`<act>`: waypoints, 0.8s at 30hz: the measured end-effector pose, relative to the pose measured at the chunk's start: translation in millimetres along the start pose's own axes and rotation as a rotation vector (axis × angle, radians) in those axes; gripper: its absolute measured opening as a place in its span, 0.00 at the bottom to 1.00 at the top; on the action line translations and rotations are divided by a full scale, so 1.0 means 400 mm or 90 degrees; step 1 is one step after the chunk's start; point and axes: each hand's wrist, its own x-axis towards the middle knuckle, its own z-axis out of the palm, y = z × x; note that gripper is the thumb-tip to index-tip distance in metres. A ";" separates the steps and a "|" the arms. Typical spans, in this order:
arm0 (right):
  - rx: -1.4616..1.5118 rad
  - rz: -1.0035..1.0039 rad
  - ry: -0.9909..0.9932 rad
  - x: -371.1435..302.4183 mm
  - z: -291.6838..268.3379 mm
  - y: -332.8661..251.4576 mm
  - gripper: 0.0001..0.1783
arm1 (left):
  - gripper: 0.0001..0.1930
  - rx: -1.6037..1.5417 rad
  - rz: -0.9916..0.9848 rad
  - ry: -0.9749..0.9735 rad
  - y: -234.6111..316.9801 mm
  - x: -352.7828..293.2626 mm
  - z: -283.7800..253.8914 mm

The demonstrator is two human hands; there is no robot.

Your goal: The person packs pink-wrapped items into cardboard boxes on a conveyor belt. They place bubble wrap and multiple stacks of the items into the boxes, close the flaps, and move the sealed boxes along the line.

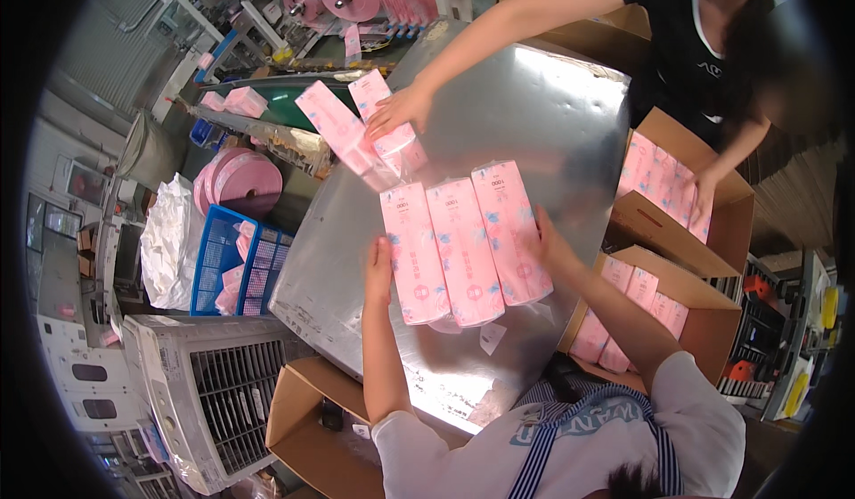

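Three pink tissue packs [459, 249] stand side by side over the metal table, pressed between my two hands. My left hand [378, 265] lies against the outer side of the left pack. On the opposite side my right hand [547, 242] grips the edge of the right pack, its fingers partly hidden. Just beyond, a co-worker's hand [399, 114] rests on more pink packs [343, 125] at the table's far left edge. The co-worker's other hand [706, 192] touches packs inside a cardboard box [663, 232].
The metal table [570, 134] fills the middle. To the right, a second carton [712, 321] holds pink packs. An open cardboard box [303, 437] sits at the near left, beside a slatted grey unit [236, 392] and a blue crate [214, 258]. Pink rolls [245, 183] lie farther back.
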 end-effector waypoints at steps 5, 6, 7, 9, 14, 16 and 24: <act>0.515 0.155 -0.074 0.114 -0.035 0.052 0.42 | 0.30 -0.151 -0.100 -0.138 -0.109 0.019 0.076; 0.561 0.127 -0.091 0.097 -0.045 0.065 0.41 | 0.30 -0.191 -0.129 -0.142 -0.106 -0.009 0.101; 0.606 0.097 -0.109 0.075 -0.058 0.079 0.41 | 0.28 -0.206 -0.130 -0.129 -0.098 -0.039 0.117; 0.645 0.056 -0.098 0.022 -0.097 0.086 0.40 | 0.27 -0.219 -0.124 -0.131 -0.049 -0.118 0.150; 0.646 0.049 0.015 -0.179 -0.171 0.123 0.36 | 0.28 -0.284 -0.061 -0.146 -0.038 -0.309 0.154; 0.603 0.025 0.043 -0.229 -0.161 0.256 0.35 | 0.28 -0.293 -0.122 -0.126 -0.045 -0.366 0.188; 0.537 0.024 0.302 -0.586 -0.359 0.435 0.31 | 0.25 -0.260 -0.163 -0.253 -0.115 -0.477 0.491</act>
